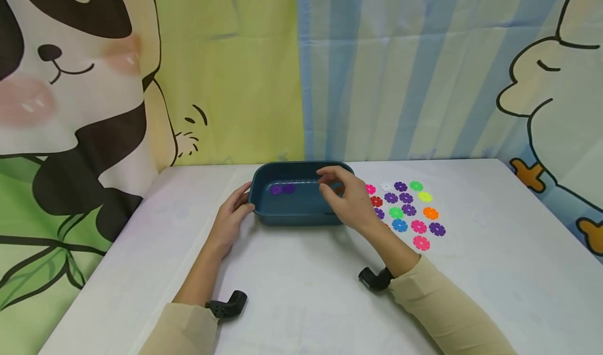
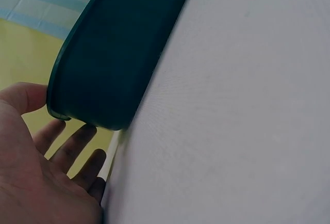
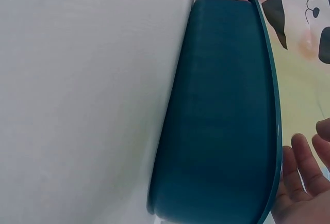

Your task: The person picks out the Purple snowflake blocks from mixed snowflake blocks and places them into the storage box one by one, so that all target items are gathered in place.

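A dark teal plastic basin (image 1: 297,220) stands on the white table, with a pair of purple flower-shaped discs (image 1: 276,189) lying inside. My left hand (image 1: 229,218) holds the basin's left end. In the left wrist view its thumb (image 2: 32,96) touches the rim, and the fingers lie loosely bent against the end wall. Over the basin's right end hovers my right hand (image 1: 350,200), thumb and index finger apart, nothing visible between them. The right wrist view shows its bent fingers (image 3: 304,164) beside the rim. Part of the basin's right end is hidden behind this hand.
Several notched flower-shaped discs, including a pink one (image 1: 421,243), an orange one (image 1: 431,213) and a purple one (image 1: 437,229), lie flat to the right of the basin. Patterned curtains (image 1: 235,82) hang behind the table (image 1: 301,302).
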`<state>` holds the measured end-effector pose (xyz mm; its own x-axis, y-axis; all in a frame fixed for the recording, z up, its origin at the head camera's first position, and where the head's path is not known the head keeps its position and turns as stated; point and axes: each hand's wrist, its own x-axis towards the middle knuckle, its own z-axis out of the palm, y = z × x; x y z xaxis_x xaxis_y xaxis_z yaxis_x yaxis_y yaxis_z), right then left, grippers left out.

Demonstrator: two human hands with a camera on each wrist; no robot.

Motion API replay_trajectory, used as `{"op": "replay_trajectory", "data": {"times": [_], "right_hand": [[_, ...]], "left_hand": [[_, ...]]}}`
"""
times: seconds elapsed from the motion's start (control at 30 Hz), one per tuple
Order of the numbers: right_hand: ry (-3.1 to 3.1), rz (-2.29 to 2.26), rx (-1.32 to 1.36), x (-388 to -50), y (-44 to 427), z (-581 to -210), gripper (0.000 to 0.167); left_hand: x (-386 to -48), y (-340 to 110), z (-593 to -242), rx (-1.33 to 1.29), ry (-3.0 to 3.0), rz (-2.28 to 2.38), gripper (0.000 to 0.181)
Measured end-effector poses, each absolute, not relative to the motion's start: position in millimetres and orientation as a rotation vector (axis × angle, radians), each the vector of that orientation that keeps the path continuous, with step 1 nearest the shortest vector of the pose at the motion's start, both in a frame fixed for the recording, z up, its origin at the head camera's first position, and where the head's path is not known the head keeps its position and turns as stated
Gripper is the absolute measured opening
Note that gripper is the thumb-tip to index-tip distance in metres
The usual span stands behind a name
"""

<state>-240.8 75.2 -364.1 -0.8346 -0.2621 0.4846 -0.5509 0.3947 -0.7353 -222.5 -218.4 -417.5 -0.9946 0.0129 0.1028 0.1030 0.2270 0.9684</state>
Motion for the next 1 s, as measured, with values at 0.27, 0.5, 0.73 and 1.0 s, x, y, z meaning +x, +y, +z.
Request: {"op": "replay_trajectory", "data": {"times": [0.27, 0.5, 0.73, 1.0], "right_hand": [[-2.379, 1.413, 0.682, -238, 79, -364, 0.028], [-2.395, 1.429, 0.667, -234, 83, -361, 0.028], [-2.399, 1.421, 0.658, -231, 92, -356, 0.028], [-2.432, 1.398, 0.61, -224, 102, -353, 0.029]], "left_hand": [[-222, -218, -418, -0.124, -2.395, -1.905, 0.057], [-223, -219, -418, -0.141, -2.389, -1.909, 0.057], [-222, -220, -418, -0.14, -2.391, -1.906, 0.057], [-222, -219, -417, -0.127, -2.407, -1.905, 0.057]]}}
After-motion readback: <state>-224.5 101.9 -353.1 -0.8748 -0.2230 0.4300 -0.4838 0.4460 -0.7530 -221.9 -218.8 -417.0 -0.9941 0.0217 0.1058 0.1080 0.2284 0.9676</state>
